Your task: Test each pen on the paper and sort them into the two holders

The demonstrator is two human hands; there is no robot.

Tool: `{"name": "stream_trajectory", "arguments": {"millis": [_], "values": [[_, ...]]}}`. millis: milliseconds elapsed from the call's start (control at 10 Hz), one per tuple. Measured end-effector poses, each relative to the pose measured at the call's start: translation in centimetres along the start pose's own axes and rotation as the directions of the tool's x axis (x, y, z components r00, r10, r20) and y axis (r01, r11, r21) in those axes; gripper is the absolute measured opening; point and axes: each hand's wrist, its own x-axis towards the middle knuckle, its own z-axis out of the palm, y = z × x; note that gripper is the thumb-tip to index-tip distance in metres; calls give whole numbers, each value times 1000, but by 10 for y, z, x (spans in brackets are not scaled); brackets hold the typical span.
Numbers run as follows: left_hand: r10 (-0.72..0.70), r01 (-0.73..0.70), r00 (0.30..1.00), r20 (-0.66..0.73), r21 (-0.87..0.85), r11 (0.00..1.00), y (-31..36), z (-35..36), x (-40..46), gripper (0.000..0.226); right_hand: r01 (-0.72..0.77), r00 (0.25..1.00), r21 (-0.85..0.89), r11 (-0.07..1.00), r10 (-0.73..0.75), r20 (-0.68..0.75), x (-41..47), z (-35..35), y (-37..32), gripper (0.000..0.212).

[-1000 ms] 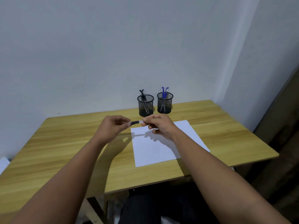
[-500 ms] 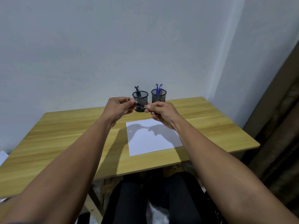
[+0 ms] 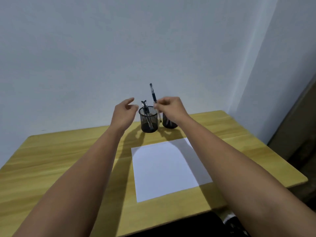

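At the far edge of the wooden table (image 3: 68, 159), close to the pale wall (image 3: 119, 48): two black mesh holders side by side, nearly touching. Left holder (image 3: 148, 119) fully in view, several dark pens (image 3: 145, 108) standing in it, leaning slightly, tops above the rim. Right holder (image 3: 168, 123) mostly hidden behind the right hand (image 3: 171, 108); only its lower wall visible, contents not legible.

Right hand raised in front of the right holder, fingers curled, pinching a pen (image 3: 154, 100) near mid-barrel. Pen close to upright, top tilted slightly left, dark grip section above the fingers, lower end reaching down into the gap between the two holders. Whether the lower tip sits inside either holder: cannot tell; appears in front of them. Pen blurred.

Left hand (image 3: 124, 113) raised just left of the left holder, fingers loosely spread and relaxed, holding nothing, not touching the holder.

Nearer on the table: white sheet of paper (image 3: 167, 170), lying flat, slightly skewed, right corner covered by the right forearm. No marks discernible on the sheet. Shadows of both hands falling on the tabletop between paper and holders.

Right of the table: wall corner, then a dark panel (image 3: 299, 125). Bottom edge: dark clothing (image 3: 188, 226) below the table front.
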Motion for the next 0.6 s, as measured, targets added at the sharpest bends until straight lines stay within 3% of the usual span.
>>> {"name": "stream_trajectory", "arguments": {"millis": [100, 200, 400, 500, 600], "values": [[-26, 22, 1000, 14, 219, 975, -35, 13, 19, 78, 21, 994, -35, 999, -24, -106, 41, 6, -3, 15], [-58, 39, 997, 53, 307, 951, -68, 34, 32, 103, 36, 989, -142, 989, -56, -139, 69, 19, -1, 18], [-6, 3, 1000, 8, 403, 915, -95, 57, 48, 75, -11, 997, -451, 892, -27, -77, 79, 51, 23, 11], [38, -38, 999, 9, 466, 884, -86, 54, 42, 80, -49, 985, -436, 899, -28, -169, 68, 53, 27, 25], [188, -115, 979, -82, 540, 834, -76, 50, 19, 86, 75, 948, -84, 994, -97, -303, 46, 41, -1, 18]]}}
